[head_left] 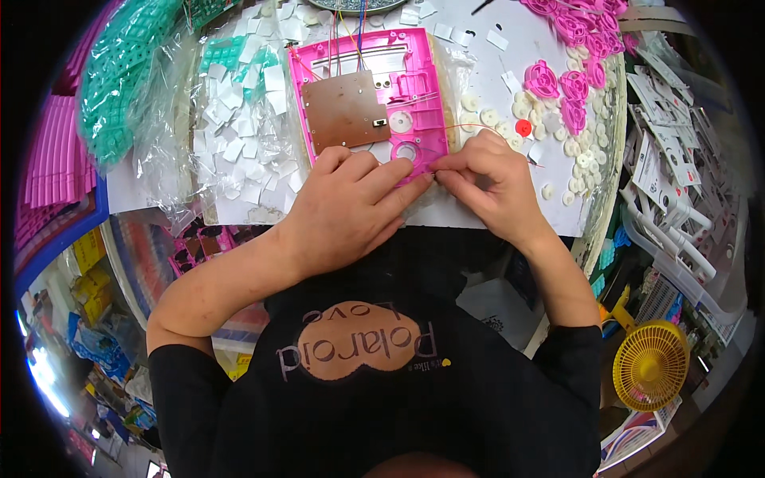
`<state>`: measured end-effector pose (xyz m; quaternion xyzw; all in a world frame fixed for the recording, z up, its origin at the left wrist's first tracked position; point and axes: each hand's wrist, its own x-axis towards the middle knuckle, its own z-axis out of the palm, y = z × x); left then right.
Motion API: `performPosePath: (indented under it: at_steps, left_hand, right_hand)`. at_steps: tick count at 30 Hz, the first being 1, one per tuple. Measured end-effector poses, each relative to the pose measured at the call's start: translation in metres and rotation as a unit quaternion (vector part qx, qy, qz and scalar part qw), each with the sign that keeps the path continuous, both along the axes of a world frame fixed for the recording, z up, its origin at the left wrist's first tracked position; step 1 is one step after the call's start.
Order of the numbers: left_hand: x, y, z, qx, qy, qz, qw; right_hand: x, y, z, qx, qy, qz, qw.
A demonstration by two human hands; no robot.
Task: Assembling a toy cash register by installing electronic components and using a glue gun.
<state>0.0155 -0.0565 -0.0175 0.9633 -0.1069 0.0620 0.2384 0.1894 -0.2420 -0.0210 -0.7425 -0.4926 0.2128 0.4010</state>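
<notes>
A pink plastic housing [438, 95] lies open side up on the table in front of me. Inside it sits a brown circuit board [343, 111] with thin wires running off its far end. My left hand [351, 191] grips the near edge of the housing, fingers over the rim and its thumb hidden. At the near right corner, my right hand [490, 179] has thumb and index finger pinched together, close to the left fingertips. What the pinch holds is too small to tell. A thin orange-red wire [466, 125] runs from the housing toward the right hand.
White paper-like squares [231, 99] lie scattered left of the housing, beside bagged green keypads [127, 88]. To the right are white round pieces [586, 159], a red disc [523, 127] and pink ring-shaped parts [542, 80]. White panels [669, 151] fill a bin; a yellow fan [651, 365] stands below.
</notes>
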Motion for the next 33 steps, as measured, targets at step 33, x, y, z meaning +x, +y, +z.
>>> performPosePath:
  at_steps: [33]
  left_hand:
    - [0.074,0.133,-0.002,-0.124,-0.018,0.267,0.956]
  right_hand:
    - [0.0,0.149,-0.007,0.122,-0.291,0.124,0.941]
